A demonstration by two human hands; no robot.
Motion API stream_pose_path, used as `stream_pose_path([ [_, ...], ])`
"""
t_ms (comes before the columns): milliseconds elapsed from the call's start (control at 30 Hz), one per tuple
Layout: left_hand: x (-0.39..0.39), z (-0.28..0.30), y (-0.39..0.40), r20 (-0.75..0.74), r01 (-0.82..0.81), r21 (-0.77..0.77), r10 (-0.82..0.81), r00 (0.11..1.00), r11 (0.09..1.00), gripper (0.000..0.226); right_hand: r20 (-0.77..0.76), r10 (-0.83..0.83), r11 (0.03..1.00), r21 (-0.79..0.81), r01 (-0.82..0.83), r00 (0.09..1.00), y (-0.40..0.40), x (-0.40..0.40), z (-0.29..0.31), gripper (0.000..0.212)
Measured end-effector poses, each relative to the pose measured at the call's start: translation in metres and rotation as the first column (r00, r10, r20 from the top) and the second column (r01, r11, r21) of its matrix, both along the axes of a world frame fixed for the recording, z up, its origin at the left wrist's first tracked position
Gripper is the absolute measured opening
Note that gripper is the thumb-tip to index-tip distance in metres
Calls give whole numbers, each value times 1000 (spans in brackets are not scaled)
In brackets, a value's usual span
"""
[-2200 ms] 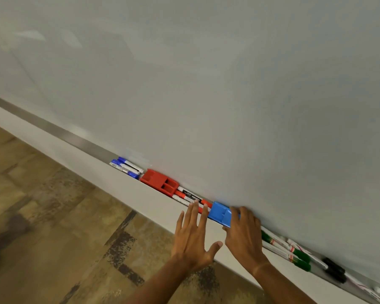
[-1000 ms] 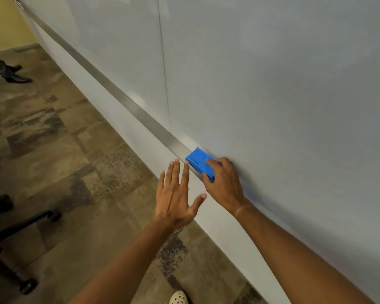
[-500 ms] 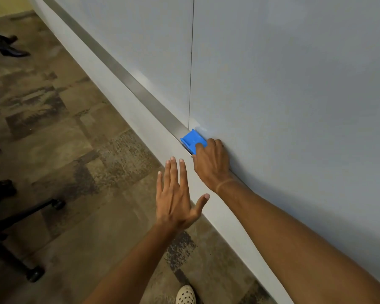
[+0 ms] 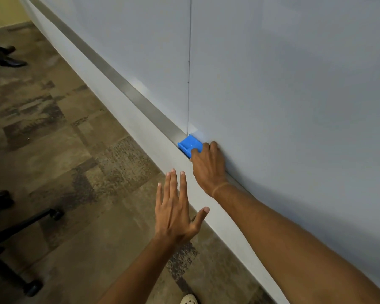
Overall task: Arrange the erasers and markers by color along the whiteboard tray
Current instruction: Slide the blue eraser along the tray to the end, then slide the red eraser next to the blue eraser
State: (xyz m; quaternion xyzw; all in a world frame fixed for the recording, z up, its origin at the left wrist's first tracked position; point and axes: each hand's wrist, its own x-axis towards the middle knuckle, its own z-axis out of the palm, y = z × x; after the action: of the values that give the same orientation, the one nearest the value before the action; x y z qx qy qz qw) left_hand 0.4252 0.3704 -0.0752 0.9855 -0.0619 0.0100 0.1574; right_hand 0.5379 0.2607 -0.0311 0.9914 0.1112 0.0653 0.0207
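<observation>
Blue eraser now lies in the tray at the board seam, moved up-tray since a second ago. Right hand rests curled on its near end; a firm grip cannot be confirmed. Left hand hovers spread, empty. No markers in view; placement looks near complete.

Bright blue eraser, silver tray, mottled brown-grey carpet
</observation>
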Motion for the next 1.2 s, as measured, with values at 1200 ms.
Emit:
stream_pose_path([
  [1200, -185, 12, -239, 35, 655, -13, -654, 756, 756, 100, -74, -625, 746, 236, 622, 777, -277, -374, 4, 51],
])
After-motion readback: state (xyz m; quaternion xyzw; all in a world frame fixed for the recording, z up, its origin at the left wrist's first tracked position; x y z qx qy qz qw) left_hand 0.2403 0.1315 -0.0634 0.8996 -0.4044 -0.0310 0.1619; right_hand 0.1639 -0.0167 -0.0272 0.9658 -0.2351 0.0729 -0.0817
